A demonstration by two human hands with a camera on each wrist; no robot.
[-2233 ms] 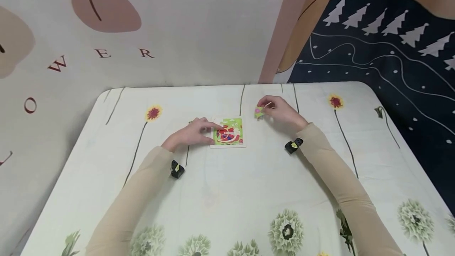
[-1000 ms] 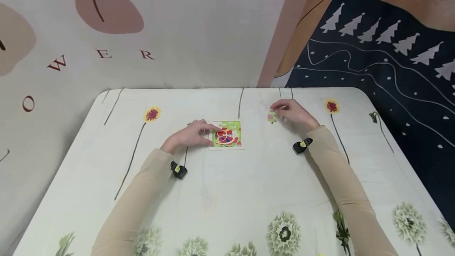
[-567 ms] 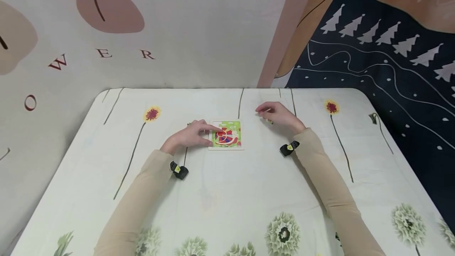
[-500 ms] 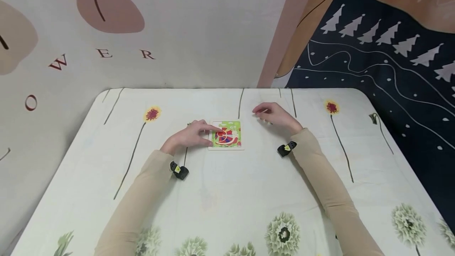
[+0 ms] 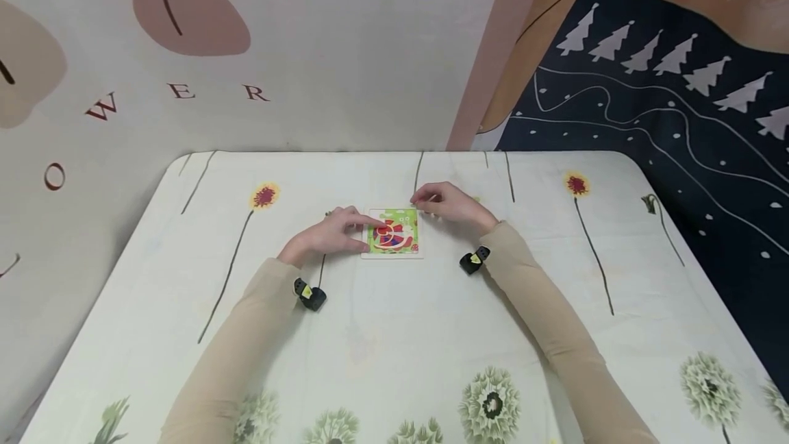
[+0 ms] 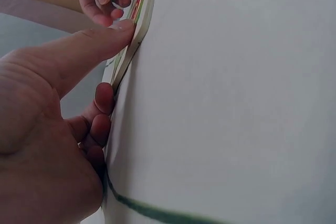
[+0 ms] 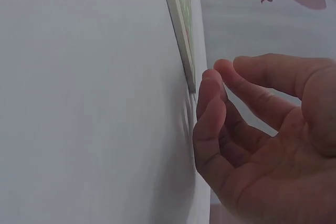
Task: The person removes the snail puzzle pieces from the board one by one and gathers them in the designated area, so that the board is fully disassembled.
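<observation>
A small square jigsaw puzzle [image 5: 403, 237] lies on the table, green with a red, white and purple picture in a pale frame. My left hand [image 5: 335, 230] stays at its left side, the index finger stretched over the picture and the thumb at the lower left. In the left wrist view the thumb [image 6: 94, 51] rests on the board's edge. My right hand [image 5: 453, 205] is at the puzzle's upper right corner, fingers loosely bent; no object shows in it in the right wrist view. Behind it peeks a bit of a green puzzle piece [image 5: 477, 199], mostly hidden.
A white cloth [image 5: 394, 334] printed with flowers and stems covers the table. Behind the table's back edge hangs a pale backdrop [image 5: 345, 53] with letters, and a dark one [image 5: 616, 101] with trees stands at the right. Each wrist wears a black camera [image 5: 473, 260].
My right hand let go of the green flowered puzzle piece on the table, then moved left to the puzzle's upper right corner. My left hand has kept its place on the puzzle.
</observation>
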